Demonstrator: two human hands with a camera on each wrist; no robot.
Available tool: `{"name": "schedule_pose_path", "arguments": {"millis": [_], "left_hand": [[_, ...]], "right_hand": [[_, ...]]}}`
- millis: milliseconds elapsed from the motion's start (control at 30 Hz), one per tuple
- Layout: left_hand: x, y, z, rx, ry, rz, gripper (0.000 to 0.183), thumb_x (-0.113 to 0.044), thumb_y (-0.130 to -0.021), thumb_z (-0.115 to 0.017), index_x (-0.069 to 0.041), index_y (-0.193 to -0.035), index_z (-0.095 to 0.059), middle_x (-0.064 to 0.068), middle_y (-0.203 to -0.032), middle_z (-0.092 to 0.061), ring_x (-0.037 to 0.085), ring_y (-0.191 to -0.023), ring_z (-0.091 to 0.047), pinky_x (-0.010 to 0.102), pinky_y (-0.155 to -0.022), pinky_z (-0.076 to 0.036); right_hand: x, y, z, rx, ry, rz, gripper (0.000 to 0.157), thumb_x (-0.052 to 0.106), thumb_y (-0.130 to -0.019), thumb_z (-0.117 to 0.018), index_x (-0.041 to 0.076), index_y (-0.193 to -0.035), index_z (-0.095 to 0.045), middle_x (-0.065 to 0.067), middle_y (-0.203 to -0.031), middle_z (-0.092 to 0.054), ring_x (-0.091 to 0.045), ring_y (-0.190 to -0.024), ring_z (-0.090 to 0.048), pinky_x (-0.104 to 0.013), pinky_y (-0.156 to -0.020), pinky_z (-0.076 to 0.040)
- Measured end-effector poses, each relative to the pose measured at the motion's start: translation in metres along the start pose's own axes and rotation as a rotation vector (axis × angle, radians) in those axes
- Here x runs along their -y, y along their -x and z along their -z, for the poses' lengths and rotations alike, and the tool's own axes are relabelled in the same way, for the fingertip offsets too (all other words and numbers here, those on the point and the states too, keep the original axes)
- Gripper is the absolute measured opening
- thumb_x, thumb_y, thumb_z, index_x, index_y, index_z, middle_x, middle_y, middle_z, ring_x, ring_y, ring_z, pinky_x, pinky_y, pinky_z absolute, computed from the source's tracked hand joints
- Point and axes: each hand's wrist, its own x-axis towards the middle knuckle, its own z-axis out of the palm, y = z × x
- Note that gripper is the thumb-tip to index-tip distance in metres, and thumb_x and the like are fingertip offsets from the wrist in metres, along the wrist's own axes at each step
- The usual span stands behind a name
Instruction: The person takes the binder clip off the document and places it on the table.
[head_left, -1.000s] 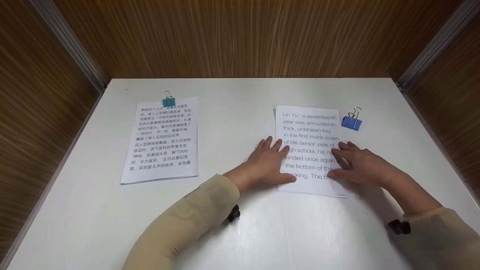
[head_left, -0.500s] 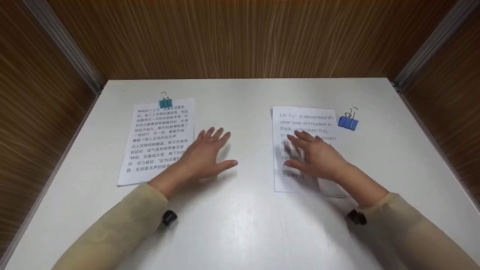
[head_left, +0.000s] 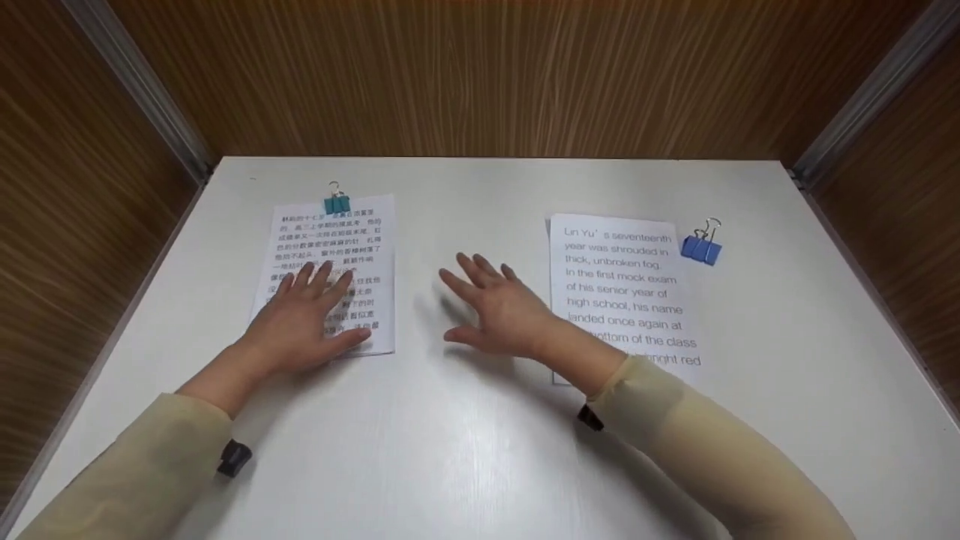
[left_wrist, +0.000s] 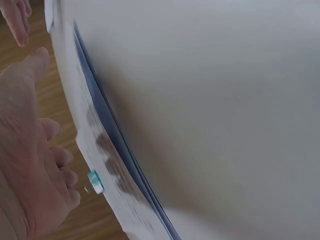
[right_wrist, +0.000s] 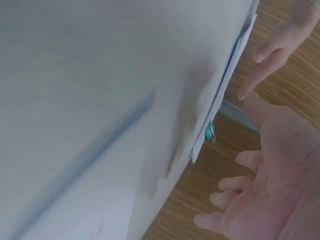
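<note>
My left hand (head_left: 296, 322), fingers spread, is over the lower part of a stack of printed sheets (head_left: 322, 247) with Chinese text. The left wrist view shows a gap between that palm and the sheets (left_wrist: 132, 200). A teal binder clip (head_left: 337, 203) grips the stack's top edge. My right hand (head_left: 506, 311) hovers over the table between the two stacks, fingers spread and holding nothing. Its forearm crosses the lower left corner of a second stack (head_left: 619, 277), printed in English. A blue binder clip (head_left: 702, 250) lies beside that stack's upper right corner.
Both stacks lie on a white table (head_left: 450, 465). Wood-grain panels (head_left: 480, 75) enclose it at the back and on both sides. Each sleeve has a small black device at the wrist, such as the left one (head_left: 234, 457).
Both hands have left the English stack and moved left. The left hand is now over the Chinese stack, the right between the two. Stacks and clips stay in place.
</note>
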Motion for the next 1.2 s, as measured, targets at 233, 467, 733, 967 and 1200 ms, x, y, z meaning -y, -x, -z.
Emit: {"name": "schedule_pose_path", "arguments": {"millis": [233, 467, 733, 967, 1200], "left_hand": [[0.027, 0.016, 0.002, 0.025, -0.021, 0.021, 0.098, -0.077, -0.087, -0.039, -0.008, -0.155, -0.023, 0.027, -0.158, -0.013, 0.045, -0.145, -0.006, 0.062, -0.114, -0.006], [0.05, 0.028, 0.008, 0.052, -0.032, 0.059, 0.099, -0.078, -0.087, -0.037, -0.008, -0.155, -0.022, 0.03, -0.157, -0.014, 0.049, -0.144, -0.006, 0.063, -0.113, -0.005], [0.063, 0.032, 0.006, 0.106, -0.031, 0.057, 0.094, -0.074, -0.089, -0.04, -0.007, -0.154, -0.026, 0.029, -0.156, -0.018, 0.05, -0.143, -0.008, 0.064, -0.113, -0.007], [0.063, 0.03, 0.007, 0.158, -0.011, 0.063, 0.094, -0.072, -0.09, -0.043, -0.006, -0.154, -0.026, 0.031, -0.154, -0.019, 0.051, -0.142, -0.011, 0.061, -0.114, -0.01], [0.061, 0.031, 0.006, 0.166, 0.012, 0.084, 0.094, -0.071, -0.089, -0.045, -0.006, -0.153, -0.027, 0.03, -0.155, -0.019, 0.05, -0.142, -0.014, 0.058, -0.115, -0.01]], "right_hand": [[0.036, -0.03, -0.015, 0.083, 0.012, 0.04, 0.085, 0.065, -0.088, -0.055, 0.028, -0.157, -0.02, -0.006, -0.162, -0.013, -0.028, -0.148, -0.013, -0.056, -0.115, -0.02], [0.055, -0.049, -0.023, 0.188, 0.037, 0.046, 0.087, 0.069, -0.087, -0.052, 0.033, -0.157, -0.013, -0.002, -0.164, -0.007, -0.028, -0.149, -0.006, -0.057, -0.115, -0.015], [0.064, -0.058, -0.03, 0.31, 0.054, 0.044, 0.08, 0.069, -0.091, -0.044, 0.034, -0.156, -0.016, 0.001, -0.163, -0.006, -0.028, -0.149, -0.001, -0.059, -0.115, -0.011], [0.065, -0.059, -0.032, 0.331, 0.058, 0.042, 0.077, 0.068, -0.092, -0.042, 0.032, -0.156, -0.02, 0.0, -0.163, -0.011, -0.028, -0.149, -0.005, -0.06, -0.115, -0.012], [0.064, -0.056, -0.031, 0.341, 0.062, 0.052, 0.076, 0.067, -0.093, -0.043, 0.031, -0.156, -0.021, 0.0, -0.163, -0.011, -0.028, -0.149, -0.006, -0.06, -0.115, -0.013]]}}
